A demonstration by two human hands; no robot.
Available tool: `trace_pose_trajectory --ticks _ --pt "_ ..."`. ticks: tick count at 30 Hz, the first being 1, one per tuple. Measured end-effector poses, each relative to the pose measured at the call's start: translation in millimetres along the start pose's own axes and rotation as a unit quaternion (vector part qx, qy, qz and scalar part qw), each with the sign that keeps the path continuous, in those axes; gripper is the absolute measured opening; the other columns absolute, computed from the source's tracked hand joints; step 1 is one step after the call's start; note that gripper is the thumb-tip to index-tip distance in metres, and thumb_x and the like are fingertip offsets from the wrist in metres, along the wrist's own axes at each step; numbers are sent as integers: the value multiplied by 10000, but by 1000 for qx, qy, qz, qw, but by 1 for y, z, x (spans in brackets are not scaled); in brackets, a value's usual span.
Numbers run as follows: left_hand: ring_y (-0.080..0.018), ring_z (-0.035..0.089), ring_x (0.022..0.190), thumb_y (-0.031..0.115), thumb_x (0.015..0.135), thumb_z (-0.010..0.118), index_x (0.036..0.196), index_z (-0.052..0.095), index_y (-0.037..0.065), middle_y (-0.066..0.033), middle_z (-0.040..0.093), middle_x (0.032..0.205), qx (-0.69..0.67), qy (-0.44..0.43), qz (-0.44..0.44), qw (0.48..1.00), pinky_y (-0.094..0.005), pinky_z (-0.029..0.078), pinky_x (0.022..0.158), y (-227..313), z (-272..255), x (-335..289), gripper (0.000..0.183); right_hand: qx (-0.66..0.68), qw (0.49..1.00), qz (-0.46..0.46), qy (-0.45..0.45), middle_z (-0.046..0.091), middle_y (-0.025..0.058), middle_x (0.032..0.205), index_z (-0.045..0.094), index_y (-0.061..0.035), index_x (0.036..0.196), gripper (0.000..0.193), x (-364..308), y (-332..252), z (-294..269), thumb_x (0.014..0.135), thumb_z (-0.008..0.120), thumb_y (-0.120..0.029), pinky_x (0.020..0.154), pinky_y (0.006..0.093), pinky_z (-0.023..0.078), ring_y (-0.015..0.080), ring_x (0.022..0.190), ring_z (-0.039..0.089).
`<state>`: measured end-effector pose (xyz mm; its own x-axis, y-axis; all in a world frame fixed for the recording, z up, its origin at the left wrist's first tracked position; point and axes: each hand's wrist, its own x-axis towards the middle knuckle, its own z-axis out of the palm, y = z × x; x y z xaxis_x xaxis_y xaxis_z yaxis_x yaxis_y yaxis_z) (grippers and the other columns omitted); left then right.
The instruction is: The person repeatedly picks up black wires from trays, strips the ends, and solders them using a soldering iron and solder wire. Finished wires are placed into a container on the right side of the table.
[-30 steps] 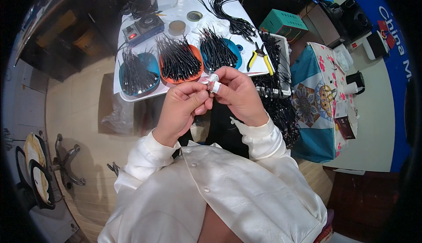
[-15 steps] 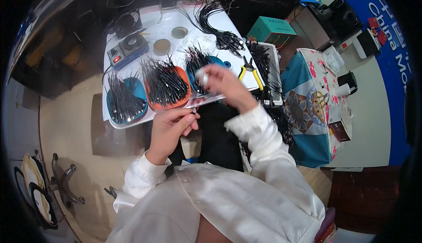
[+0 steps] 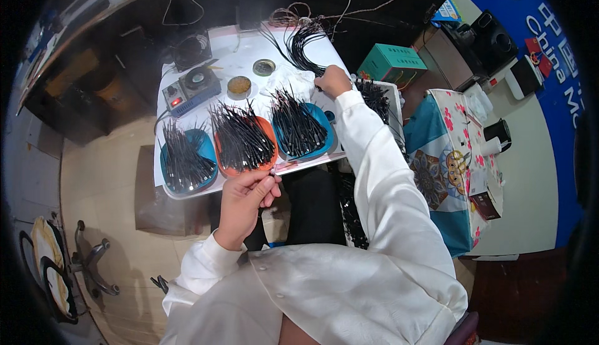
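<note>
My left hand (image 3: 244, 204) is closed in a pinch at the table's near edge, just in front of the orange tray (image 3: 271, 134). Between thumb and fingertips is a small dark-and-white piece (image 3: 272, 171), mostly hidden. My right hand (image 3: 335, 81) reaches over the table to the far right, its fingers curled onto a bundle of black cables (image 3: 301, 46); the fingertips are partly hidden. Short black cables stand packed in the orange tray, the left blue tray (image 3: 215, 169) and the right blue tray (image 3: 327, 116).
Behind the trays stand a heating unit (image 3: 193, 92) with a lit red display, a round tin of amber material (image 3: 239, 87) and another tin (image 3: 264, 67). A white bin with more cables (image 3: 376, 98) is beyond my right arm. A green box (image 3: 393, 64) sits farther back.
My right hand has moved from over the right blue tray to the cable bundle farther back. My left hand keeps its pinch. The view has shifted slightly, and my right arm now hides the yellow-handled pliers.
</note>
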<state>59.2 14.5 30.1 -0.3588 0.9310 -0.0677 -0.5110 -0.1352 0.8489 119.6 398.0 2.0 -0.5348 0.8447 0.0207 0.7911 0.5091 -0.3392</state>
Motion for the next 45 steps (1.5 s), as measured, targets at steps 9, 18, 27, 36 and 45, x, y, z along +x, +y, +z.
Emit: trace_pose_trajectory --ticks 9,18,27,36,45 --pt "-231 636 1020 113 987 518 1084 572 -56 -155 602 1167 -113 -11 -26 993 -338 550 871 17 21 18 202 407 907 0 -105 527 -28 589 591 -68 658 195 -92 -31 -125 817 615 -179 456 218 310 46 495 423" --pt "-225 643 900 113 987 499 1095 562 -25 -114 623 1033 -129 -8 -30 991 -348 561 749 34 51 130 186 352 929 -108 38 552 60 651 574 3 788 138 -290 -80 -45 768 659 -104 546 290 424 142 581 530" --pt "-72 488 638 90 987 504 1025 576 -40 -148 646 1060 -28 -126 106 986 -215 458 597 94 39 75 154 292 944 -148 -38 546 103 804 551 -29 877 185 -385 -58 23 769 675 -114 609 351 467 266 681 587" --pt "-59 425 565 128 985 520 938 577 -1 -153 638 996 -59 -140 67 986 -202 356 551 49 36 -33 149 592 801 -86 -40 656 29 889 628 6 1106 229 -306 -59 -55 912 622 -116 599 188 402 52 691 525" --pt "-132 584 665 93 982 516 985 592 -31 -212 661 1056 -95 -89 14 991 -233 478 610 36 32 -47 145 672 722 -166 -3 613 10 915 599 2 996 114 -297 -104 -76 884 620 2 699 187 443 49 792 554"
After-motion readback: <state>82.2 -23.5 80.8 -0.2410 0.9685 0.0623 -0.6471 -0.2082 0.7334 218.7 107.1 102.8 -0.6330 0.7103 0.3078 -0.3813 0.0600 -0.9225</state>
